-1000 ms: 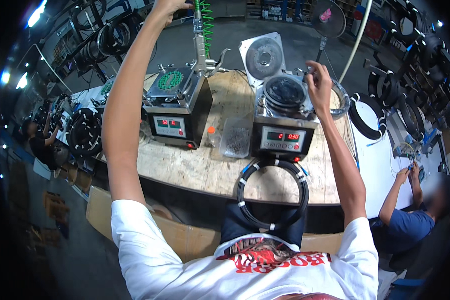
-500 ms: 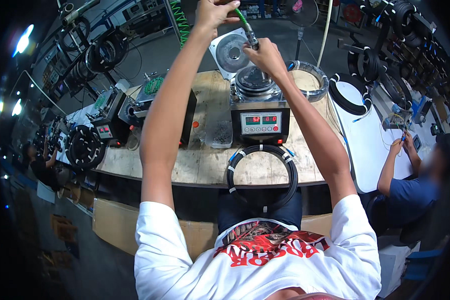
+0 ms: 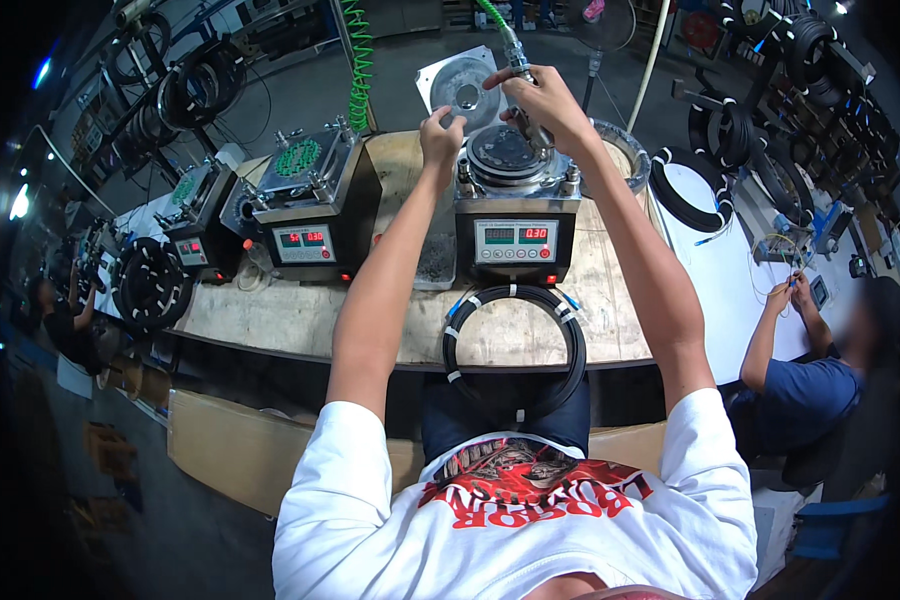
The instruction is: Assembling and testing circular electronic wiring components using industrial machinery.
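The two hands are apart. The right hand [image 3: 548, 108] is wrapped around a silver air gun [image 3: 516, 57], over the right side of a round black disc [image 3: 503, 150]. Half a second ago this hand was on the gun too, but the left hand [image 3: 443, 140] was up high on the green hose [image 3: 492, 13]. Now the left hand has let go and come down, close to the left side of the disc. Its fingers are bent, and I cannot tell if they hold something small.

The disc sits on top of a black machine [image 3: 516, 240] on the wooden desk [image 3: 390, 335]. The left window of its screen was bright red before and looks dim now. Behind the disc, a square metal lid [image 3: 450, 88] stands tipped back, just as before.

A ring of black cable [image 3: 449, 350] hangs at the front edge of the desk, below the machine. To the left is another machine [image 3: 305, 243] with a green round piece [image 3: 298, 158] on top. Off to the right, another person [image 3: 810, 400] works with both hands up.
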Motion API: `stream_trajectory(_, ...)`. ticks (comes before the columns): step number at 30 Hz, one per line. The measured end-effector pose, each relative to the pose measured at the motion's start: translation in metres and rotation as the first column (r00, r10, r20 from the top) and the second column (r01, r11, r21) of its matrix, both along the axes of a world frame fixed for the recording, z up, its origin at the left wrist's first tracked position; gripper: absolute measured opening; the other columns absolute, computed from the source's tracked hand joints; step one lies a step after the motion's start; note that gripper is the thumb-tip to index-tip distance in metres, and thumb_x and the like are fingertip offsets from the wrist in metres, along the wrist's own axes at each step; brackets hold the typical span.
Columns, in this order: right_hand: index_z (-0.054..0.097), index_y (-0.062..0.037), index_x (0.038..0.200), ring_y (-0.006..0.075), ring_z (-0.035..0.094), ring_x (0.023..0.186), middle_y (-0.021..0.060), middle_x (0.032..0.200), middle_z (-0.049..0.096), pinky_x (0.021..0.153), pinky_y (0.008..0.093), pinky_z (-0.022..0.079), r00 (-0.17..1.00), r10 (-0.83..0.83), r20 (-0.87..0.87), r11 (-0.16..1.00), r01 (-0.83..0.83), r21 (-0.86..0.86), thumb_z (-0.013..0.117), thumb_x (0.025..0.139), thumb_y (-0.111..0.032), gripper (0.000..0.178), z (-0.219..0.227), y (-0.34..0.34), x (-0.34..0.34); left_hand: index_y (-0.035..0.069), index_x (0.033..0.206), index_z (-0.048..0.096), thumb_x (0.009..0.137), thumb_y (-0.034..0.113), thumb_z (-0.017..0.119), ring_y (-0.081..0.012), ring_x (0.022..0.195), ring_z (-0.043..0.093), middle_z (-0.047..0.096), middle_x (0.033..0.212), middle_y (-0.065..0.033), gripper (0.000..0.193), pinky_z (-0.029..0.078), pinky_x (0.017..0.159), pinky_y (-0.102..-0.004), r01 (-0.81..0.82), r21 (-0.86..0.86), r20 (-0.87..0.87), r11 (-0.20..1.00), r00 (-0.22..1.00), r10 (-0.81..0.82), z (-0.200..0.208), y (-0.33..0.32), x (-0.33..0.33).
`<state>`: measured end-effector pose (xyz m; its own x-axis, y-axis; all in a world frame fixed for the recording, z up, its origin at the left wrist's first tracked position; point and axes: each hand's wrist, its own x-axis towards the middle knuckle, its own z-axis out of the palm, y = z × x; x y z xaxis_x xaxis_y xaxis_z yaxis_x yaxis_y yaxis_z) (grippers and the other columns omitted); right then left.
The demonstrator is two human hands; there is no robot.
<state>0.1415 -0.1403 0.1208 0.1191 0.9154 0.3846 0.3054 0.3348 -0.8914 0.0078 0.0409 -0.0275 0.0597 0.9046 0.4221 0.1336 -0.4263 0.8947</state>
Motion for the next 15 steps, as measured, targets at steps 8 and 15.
stream_trajectory(8, 0.072, -0.0033, 0.103, 0.0094, 0.063, 0.065, -0.0001, 0.074, 0.056, 0.051, 0.0242, 0.047, 0.998, -0.048, 0.033, 0.999, 0.048, -0.002, 0.054, 0.098, -0.017, 0.023, -0.013, 0.013, -0.003, -0.004, 0.133, 0.046, 0.081, 0.003, 0.057, -0.0433, 0.121, 0.052, 0.047, 0.134, -0.0235, 0.053, 0.045, 0.1, -0.0508, -0.173, 0.34, -0.132, 0.924, 0.965, 0.229, -0.01, -0.077, 0.024)
stream_trajectory(15, 0.073, 0.0024, 0.096, 0.0088, 0.057, 0.056, -0.0024, 0.063, 0.049, 0.048, 0.0263, 0.043, 0.998, -0.053, -0.023, 0.998, 0.054, 0.031, 0.052, 0.093, -0.013, 0.026, 0.006, 0.003, -0.022, 0.002, 0.133, 0.043, 0.078, 0.005, 0.066, -0.0407, 0.125, 0.05, 0.044, 0.135, -0.0192, 0.06, 0.045, 0.097, -0.0574, -0.195, 0.15, -0.203, 0.969, 0.954, 0.223, 0.009, -0.095, 0.02)
